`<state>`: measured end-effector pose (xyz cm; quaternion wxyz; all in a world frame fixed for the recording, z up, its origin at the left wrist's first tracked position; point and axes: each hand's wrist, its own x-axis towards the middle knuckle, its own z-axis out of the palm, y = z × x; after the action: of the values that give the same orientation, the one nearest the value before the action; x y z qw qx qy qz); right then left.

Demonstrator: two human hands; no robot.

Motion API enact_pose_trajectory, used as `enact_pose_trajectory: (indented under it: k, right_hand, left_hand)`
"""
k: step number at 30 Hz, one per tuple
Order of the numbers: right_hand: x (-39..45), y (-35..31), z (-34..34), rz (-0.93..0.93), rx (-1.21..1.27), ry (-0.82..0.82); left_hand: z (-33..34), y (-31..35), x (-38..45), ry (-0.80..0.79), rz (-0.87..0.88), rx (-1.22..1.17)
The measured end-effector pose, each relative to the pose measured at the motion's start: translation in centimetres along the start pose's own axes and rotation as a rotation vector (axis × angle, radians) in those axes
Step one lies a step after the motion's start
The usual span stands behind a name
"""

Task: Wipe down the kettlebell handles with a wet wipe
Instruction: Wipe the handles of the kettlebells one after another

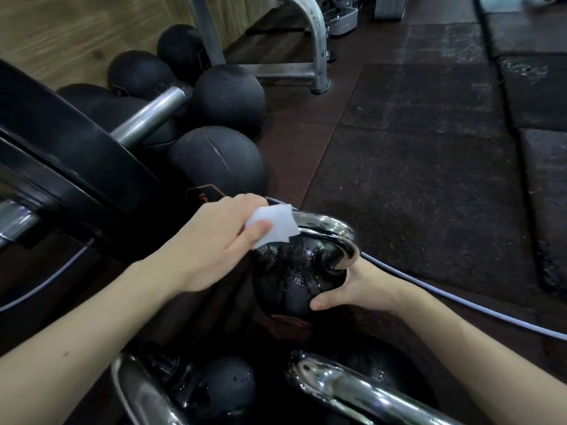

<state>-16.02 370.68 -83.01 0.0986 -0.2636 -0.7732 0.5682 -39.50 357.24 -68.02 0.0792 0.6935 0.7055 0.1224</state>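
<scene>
A black kettlebell (291, 283) with a shiny chrome handle (328, 231) stands on the floor in the middle. My left hand (211, 240) grips a white wet wipe (274, 225) wrapped over the left end of that handle. My right hand (365, 286) holds the kettlebell's black body from the right, thumb on its front. Two more kettlebells with chrome handles sit nearest me, one at bottom left (144, 391) and one at bottom right (352, 388).
Several black medicine balls (227, 102) lie against the wooden wall on the left. A barbell with a black plate (76, 154) crosses the left side. A grey cable (460, 299) runs over the dark rubber floor mats (429, 148). A metal rack leg (319, 41) stands farther back.
</scene>
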Motion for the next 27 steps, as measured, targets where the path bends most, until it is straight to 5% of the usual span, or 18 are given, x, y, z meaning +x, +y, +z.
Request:
enact_pose_trajectory:
  k: [3,6,14,18,22,27]
  right_hand:
    - [-0.1,0.1,0.0,-0.022,0.005,-0.004]
    - [-0.2,-0.3,0.0,-0.019,0.015,-0.014]
    - [-0.8,-1.6,-0.4,0.018,-0.033,-0.055]
    - [-1.3,-2.4,-0.4,0.036,-0.091,-0.076]
    - [-0.8,-1.5,-0.2,-0.001,-0.004,-0.005]
    - [-0.4,-0.8,0.0,0.01,0.041,-0.007]
  left_hand:
    - [1.0,-1.7,-2.2,-0.007,-0.142,-0.132]
    - [1.3,-0.9,-1.9,0.033,-0.101,-0.112]
    - [3.2,9.5,4.1,0.14,0.274,0.513]
    - [4.8,11.0,4.5,0.12,0.313,0.594]
    - [2.3,7.7,2.9,0.127,0.111,0.447]
    - [1.5,1.0,-2.3,0.015,-0.246,-0.341]
